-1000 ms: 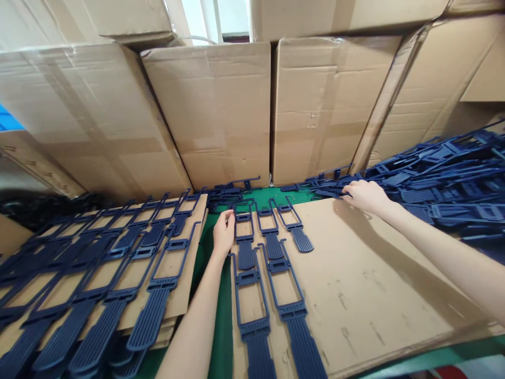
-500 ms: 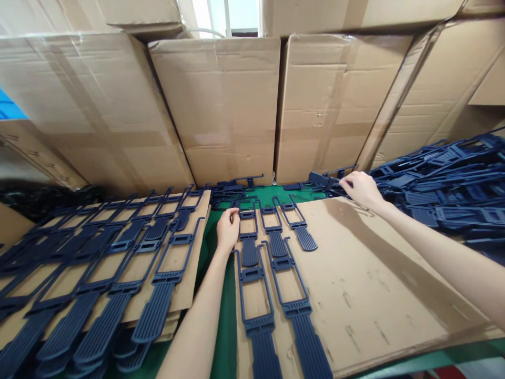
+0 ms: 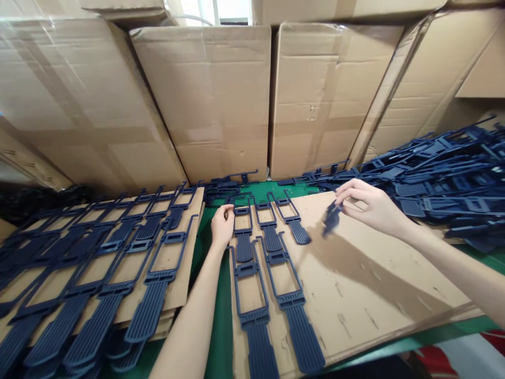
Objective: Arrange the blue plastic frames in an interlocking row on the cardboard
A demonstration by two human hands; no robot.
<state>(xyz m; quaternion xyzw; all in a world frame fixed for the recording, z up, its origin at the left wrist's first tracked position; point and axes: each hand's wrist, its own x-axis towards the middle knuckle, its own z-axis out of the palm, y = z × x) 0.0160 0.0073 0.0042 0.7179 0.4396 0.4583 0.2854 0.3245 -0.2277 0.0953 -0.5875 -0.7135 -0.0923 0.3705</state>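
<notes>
My right hand [image 3: 365,202] pinches a small dark blue plastic part [image 3: 331,217], blurred by motion, above the right cardboard sheet [image 3: 355,295]. At that sheet's far left corner, my left hand [image 3: 223,223] has its fingers curled together. It lies against the end of a blue frame piece [image 3: 242,221]; whatever its fingertips hold is hidden. Several frame pieces with ribbed paddles lie in two rows on this sheet. One short piece [image 3: 299,231] is nearest to the held part, and a longer piece [image 3: 303,337] lies closer to me.
A stacked cardboard sheet [image 3: 179,287] on the left bears many blue frame pieces. A tangled heap of blue parts [image 3: 430,173] rises at the right. More loose parts [image 3: 232,183] lie at the back on the green table [image 3: 268,187]. Large cardboard boxes [image 3: 205,105] wall off the far side.
My right hand has come from the loose parts at the back toward me, carrying the blue part over the sheet. My left hand stays at the sheet's corner. The view has shifted slightly.
</notes>
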